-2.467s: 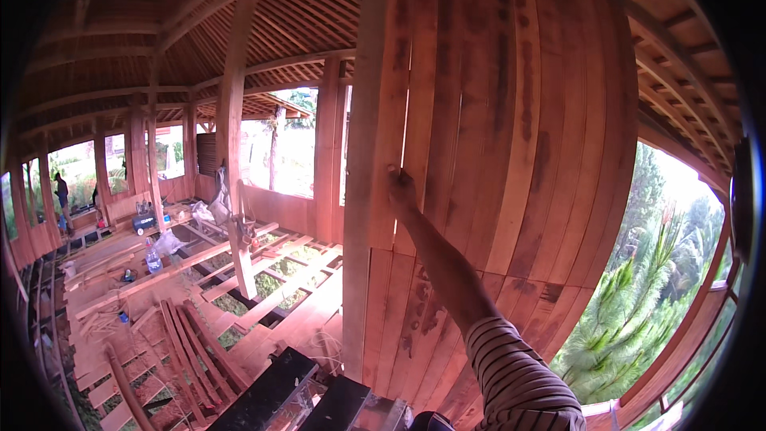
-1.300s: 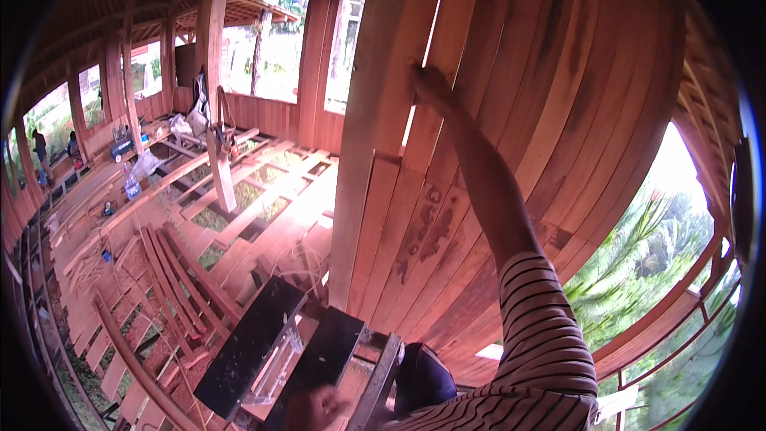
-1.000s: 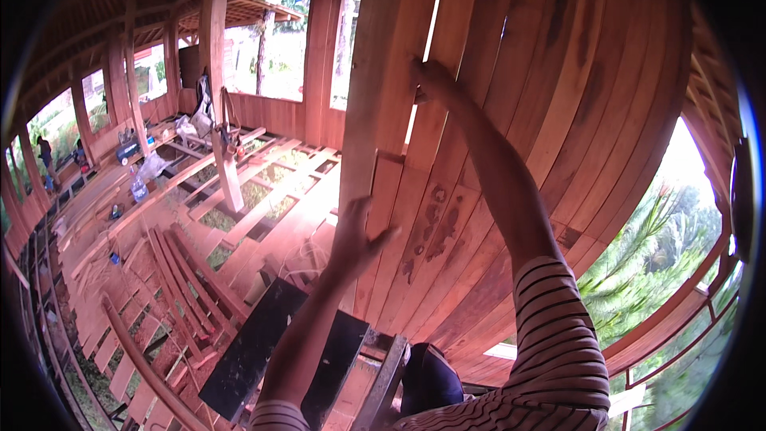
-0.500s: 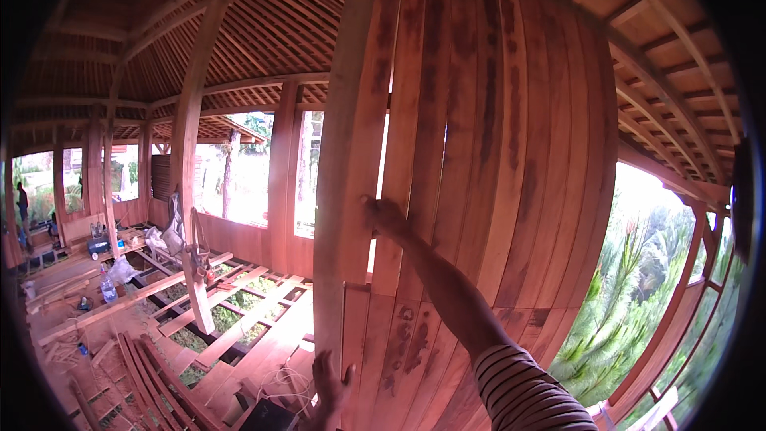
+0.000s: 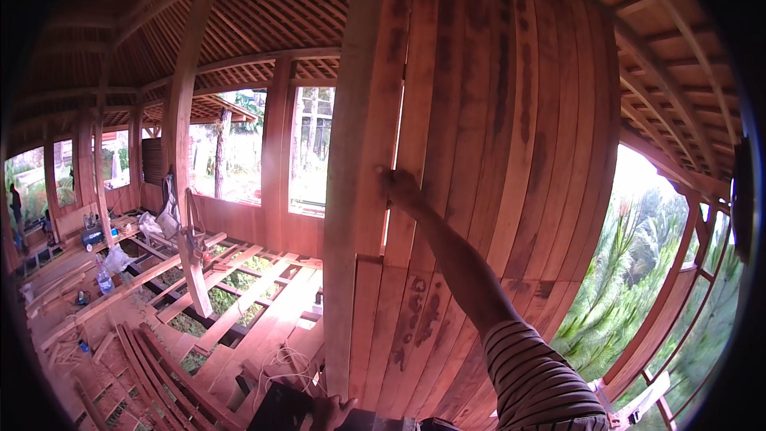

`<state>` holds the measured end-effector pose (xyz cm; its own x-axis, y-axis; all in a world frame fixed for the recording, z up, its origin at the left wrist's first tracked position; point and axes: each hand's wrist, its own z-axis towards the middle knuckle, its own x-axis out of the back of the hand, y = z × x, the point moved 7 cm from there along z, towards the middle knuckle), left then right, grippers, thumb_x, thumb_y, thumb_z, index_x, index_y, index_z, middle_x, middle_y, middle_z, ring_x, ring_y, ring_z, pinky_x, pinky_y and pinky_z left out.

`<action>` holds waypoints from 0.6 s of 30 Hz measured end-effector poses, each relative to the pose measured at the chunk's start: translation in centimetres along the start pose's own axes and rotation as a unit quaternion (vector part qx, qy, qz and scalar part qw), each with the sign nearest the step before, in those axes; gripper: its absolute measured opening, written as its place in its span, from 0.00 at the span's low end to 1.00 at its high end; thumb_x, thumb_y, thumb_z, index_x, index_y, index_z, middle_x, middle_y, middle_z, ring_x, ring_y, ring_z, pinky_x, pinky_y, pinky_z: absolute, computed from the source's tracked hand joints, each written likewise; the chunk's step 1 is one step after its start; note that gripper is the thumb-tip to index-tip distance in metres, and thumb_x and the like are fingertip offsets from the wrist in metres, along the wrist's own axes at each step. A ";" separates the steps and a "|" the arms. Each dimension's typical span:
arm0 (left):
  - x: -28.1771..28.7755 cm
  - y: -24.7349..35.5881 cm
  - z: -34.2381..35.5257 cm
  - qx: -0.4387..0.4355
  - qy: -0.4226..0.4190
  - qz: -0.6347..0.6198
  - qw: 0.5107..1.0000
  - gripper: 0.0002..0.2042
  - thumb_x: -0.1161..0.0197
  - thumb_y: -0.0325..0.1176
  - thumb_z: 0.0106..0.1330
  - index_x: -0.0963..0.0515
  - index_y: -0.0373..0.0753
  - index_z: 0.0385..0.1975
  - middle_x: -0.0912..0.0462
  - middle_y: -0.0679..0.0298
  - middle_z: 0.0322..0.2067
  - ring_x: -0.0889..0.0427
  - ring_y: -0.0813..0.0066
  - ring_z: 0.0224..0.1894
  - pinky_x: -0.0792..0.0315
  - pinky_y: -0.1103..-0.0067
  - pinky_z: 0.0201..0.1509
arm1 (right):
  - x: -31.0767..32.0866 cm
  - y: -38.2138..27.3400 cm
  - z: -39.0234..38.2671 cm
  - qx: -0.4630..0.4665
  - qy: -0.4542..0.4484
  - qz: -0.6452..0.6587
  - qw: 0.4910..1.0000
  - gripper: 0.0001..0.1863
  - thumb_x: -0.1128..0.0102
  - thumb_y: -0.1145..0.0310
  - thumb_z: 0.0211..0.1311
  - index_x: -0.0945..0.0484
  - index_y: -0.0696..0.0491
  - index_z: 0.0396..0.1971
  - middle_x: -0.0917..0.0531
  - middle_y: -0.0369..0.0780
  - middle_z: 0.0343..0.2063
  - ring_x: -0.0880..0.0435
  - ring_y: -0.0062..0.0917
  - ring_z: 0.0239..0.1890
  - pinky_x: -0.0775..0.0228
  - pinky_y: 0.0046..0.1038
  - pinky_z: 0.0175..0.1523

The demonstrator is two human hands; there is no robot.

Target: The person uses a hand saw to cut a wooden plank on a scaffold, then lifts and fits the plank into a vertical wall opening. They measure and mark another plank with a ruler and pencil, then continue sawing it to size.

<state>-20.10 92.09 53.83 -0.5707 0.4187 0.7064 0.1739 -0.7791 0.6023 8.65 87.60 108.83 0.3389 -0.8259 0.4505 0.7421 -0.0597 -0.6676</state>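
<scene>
A wall of upright reddish-brown planks point(image 5: 467, 136) stands in front of me, with dark stains along several boards. My right hand point(image 5: 404, 189) reaches up to it with the fingers closed, against the planks at a narrow bright gap. Whatever the fingers may hold is hidden. A thick wooden post point(image 5: 345, 215) runs along the wall's left edge. Low in the picture, my left hand point(image 5: 331, 413) is near the post's foot, beside a dark object point(image 5: 281, 407) that I cannot identify. Its fingers are partly hidden and hard to read.
At the left, loose boards point(image 5: 259, 307) lie across open floor joists, with greenery below. Long curved strips point(image 5: 163, 375) lie on the floor. A clear bottle point(image 5: 104, 280) and a plastic bag point(image 5: 118, 258) stand farther off. An upright post point(image 5: 185, 104) rises there.
My left hand has gone down from its raised, spread position to beside the dark object. My right hand remains at the gap, slightly higher on the planks. The view has shifted a little.
</scene>
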 end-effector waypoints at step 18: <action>-1.8 0.5 0.5 -0.017 -0.079 0.094 0.992 0.25 0.36 0.60 0.66 0.16 0.39 0.31 0.12 0.53 0.29 0.13 0.47 0.39 0.28 0.53 0.55 | 0.5 3.7 2.4 0.014 0.043 0.002 0.999 0.30 0.47 0.44 0.76 0.22 0.54 0.22 0.19 0.38 0.17 0.16 0.25 0.19 0.19 0.32 0.28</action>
<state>-18.62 91.17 53.07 -0.3981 0.3304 0.8558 0.2367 -0.8643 0.4438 12.98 88.34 107.99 0.2923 -0.8714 0.3940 0.7570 -0.0409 -0.6521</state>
